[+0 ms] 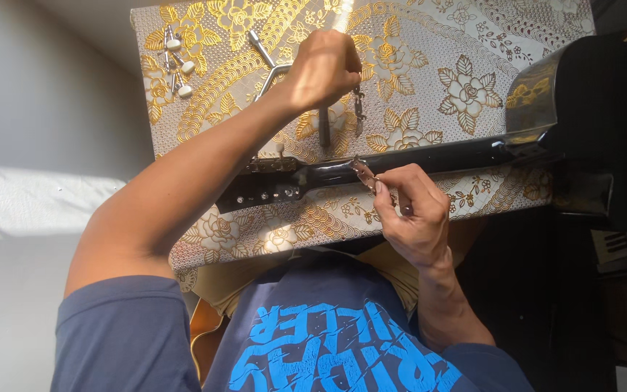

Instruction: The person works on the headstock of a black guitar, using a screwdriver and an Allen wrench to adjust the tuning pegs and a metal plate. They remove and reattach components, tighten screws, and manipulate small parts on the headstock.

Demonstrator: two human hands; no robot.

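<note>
Fingers of the right hand (415, 214) pinch a small metal part (363, 171) at the guitar neck (400, 161); it could slip and scratch the gloss. Left hand (324, 69) closes on a tuner strip (358, 105), which might snag the tablecloth (429, 65).

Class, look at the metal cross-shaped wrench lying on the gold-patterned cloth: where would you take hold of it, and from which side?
Grip the wrench by its free upper arm, coming from the far side: that arm juts clear over the cloth, while the left hand covers the other end.
</note>
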